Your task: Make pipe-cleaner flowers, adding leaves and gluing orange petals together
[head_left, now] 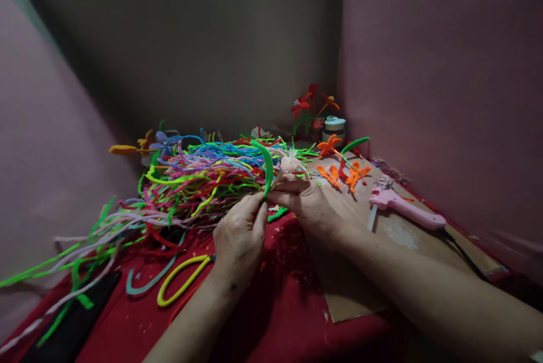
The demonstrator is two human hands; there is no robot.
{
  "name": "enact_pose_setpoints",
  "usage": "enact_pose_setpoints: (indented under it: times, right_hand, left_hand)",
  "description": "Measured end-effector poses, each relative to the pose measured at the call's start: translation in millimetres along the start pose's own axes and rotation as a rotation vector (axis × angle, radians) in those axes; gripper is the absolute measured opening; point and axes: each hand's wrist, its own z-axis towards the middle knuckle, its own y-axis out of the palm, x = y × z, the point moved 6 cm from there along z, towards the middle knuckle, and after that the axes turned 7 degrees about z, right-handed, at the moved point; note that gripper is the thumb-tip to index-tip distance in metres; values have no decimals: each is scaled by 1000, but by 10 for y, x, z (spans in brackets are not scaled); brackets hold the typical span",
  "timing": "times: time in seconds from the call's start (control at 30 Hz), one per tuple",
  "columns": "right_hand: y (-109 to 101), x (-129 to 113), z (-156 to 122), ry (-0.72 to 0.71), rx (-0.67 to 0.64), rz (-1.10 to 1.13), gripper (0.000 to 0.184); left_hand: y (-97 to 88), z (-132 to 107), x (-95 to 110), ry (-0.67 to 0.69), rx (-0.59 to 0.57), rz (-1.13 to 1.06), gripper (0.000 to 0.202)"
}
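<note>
My left hand [240, 234] and my right hand [309, 206] meet at the table's middle, both with fingers pinched. The left hand pinches the lower end of a curved green pipe cleaner [267, 166] that arcs upward. Fingers of the right hand close round the stem of a small pale pink pipe-cleaner flower [290, 164], right next to the green piece. A big tangled heap of many-coloured pipe cleaners [199, 176] lies just behind and left of both hands.
A pink glue gun [405, 208] with a black cord lies on a cardboard sheet [352, 289] at right. Orange pipe-cleaner flowers [343, 173], a red flower bunch [311, 104] and a small jar [334, 127] stand at the back. Yellow-handled scissors [182, 279] lie on the red cloth [271, 318].
</note>
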Motion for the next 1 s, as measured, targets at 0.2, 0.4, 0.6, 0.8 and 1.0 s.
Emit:
enact_pose_setpoints:
  times: [0.2, 0.4, 0.6, 0.8, 1.0]
  right_hand:
    - [-20, 22, -4, -31, 23, 8, 20]
    - [2, 11, 12, 5, -2, 13, 20]
    - [-20, 99, 38, -38, 8, 43, 16]
    - [-19, 105, 4, -62, 23, 0, 9]
    - [-23, 86, -8, -34, 30, -26, 6]
  left_hand:
    - [-47, 28, 60, 107, 18, 142, 22]
    - [-15, 29, 71, 130, 66, -25, 22]
    - [32, 11, 87, 159, 60, -66, 21]
    - [50, 1, 112, 218, 72, -11, 20]
    - [64, 4, 107, 229, 70, -50, 17]
